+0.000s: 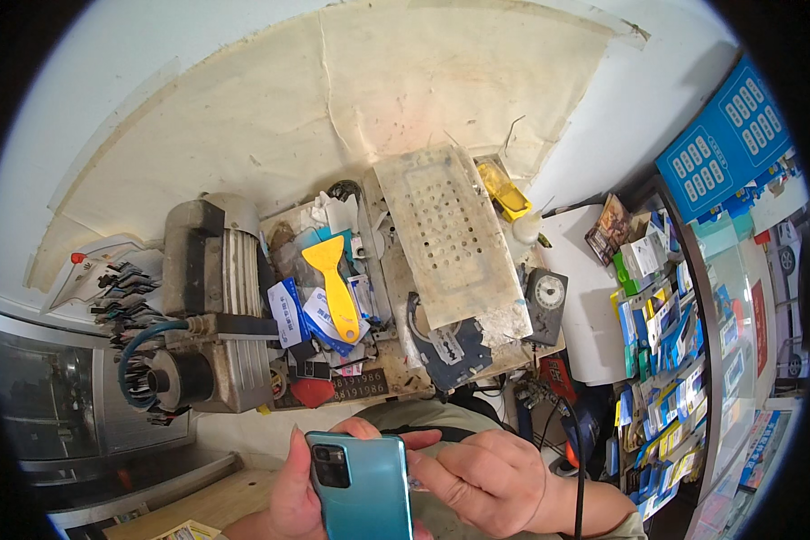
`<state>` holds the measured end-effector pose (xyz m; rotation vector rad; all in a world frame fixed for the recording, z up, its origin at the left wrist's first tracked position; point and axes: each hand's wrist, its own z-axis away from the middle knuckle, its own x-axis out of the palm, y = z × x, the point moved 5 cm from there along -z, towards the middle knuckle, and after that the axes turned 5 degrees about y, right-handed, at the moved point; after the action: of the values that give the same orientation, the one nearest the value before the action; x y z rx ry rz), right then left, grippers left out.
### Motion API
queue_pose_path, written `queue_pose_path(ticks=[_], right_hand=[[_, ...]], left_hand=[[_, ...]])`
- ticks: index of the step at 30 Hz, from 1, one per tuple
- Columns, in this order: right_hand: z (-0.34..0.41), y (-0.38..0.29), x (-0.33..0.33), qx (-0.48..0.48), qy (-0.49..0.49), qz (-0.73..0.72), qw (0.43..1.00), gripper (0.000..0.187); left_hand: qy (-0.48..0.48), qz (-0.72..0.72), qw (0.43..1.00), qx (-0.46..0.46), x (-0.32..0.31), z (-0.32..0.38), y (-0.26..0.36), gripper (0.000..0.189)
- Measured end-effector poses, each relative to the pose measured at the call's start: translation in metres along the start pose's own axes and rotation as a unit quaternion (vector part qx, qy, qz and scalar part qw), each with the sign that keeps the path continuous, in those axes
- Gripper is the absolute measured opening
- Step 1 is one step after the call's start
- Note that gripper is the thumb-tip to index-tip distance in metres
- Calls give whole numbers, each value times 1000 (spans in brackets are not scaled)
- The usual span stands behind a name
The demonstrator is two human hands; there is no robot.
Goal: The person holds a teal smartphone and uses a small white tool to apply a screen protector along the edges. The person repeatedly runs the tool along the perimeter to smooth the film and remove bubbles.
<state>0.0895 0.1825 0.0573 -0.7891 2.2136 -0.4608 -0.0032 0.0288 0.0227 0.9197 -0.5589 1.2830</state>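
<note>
A teal smartphone (366,482) is held above the lap, its back and rear camera block facing up. My left hand (293,496) grips it, with the thumb along the left edge and fingers around the top and the far side. My right hand (489,476) is at the phone's right edge, its fingers bent and pinched together; a small thing shows below the fingertips, too hidden to name. Beyond the hands, a yellow plastic scraper (335,290) lies on printed packets on the cluttered workbench. A perforated plate (449,233) with a worn surface stands to its right.
A motor-driven pump (209,270) with a blue hose stands at the left. Razor blades (449,343) lie on a dark mat near the plate. A dial timer box (547,304) is beside it. Boxed goods (661,405) fill the right side. A black cable (579,466) hangs by the right forearm.
</note>
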Motion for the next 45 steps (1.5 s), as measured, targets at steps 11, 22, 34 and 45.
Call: queue_pose_path(ticks=[11, 22, 34, 45], right_hand=[[3, 16, -6, 53, -122, -67, 989, 46], [-1, 104, -78, 290, 248, 176, 908, 60], [14, 219, -45, 359, 138, 108, 917, 52], [-9, 19, -96, 271, 74, 24, 960, 49]], left_hand=[[17, -56, 998, -32, -1, 5, -4, 84], [-73, 145, 987, 18, -17, -22, 2, 95], [-136, 184, 972, 45, 1, -37, 15, 106], [-164, 207, 963, 55, -1, -44, 11, 109]])
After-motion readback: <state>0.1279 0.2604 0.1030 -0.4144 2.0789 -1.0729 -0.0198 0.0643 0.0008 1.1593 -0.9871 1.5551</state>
